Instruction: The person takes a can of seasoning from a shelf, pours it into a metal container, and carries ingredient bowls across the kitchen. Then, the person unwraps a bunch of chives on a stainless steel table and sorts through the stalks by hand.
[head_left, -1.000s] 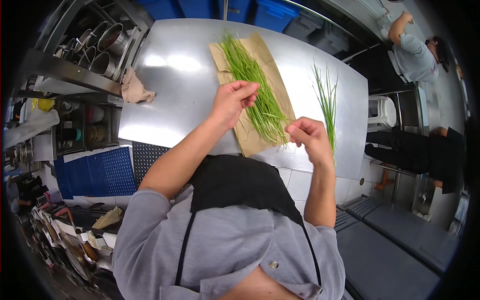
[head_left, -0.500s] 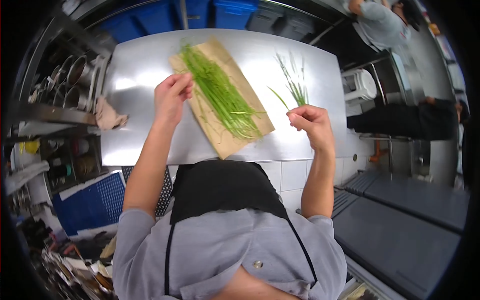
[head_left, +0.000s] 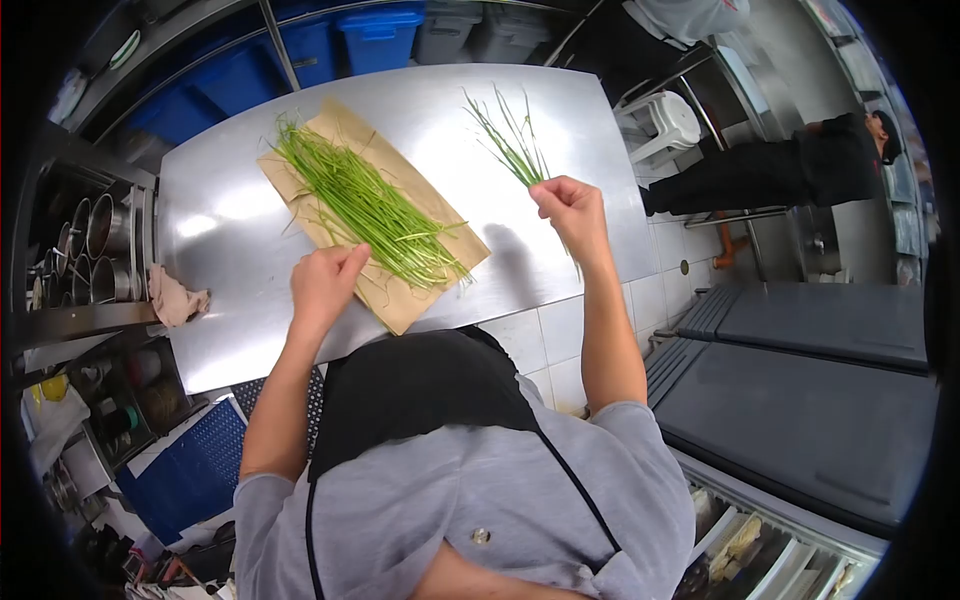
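A thick pile of long green chives lies slantwise on a sheet of brown paper on the steel table. My left hand is closed beside the paper's lower left edge, thumb toward the chives; whatever it may hold is hidden. To the right, my right hand pinches chives between thumb and fingers at the lower end of a small loose bunch. A thin stalk hangs below that hand. How many stalks are gripped I cannot tell.
The steel table carries a crumpled pinkish cloth at its left edge. Blue bins stand beyond it. A white stool and a person in dark clothes are at the right, near grey cabinet tops.
The view has shifted, so the table sits further left. My left hand has come down from the pile's upper side to the paper's lower edge. My right hand now reaches the small bunch.
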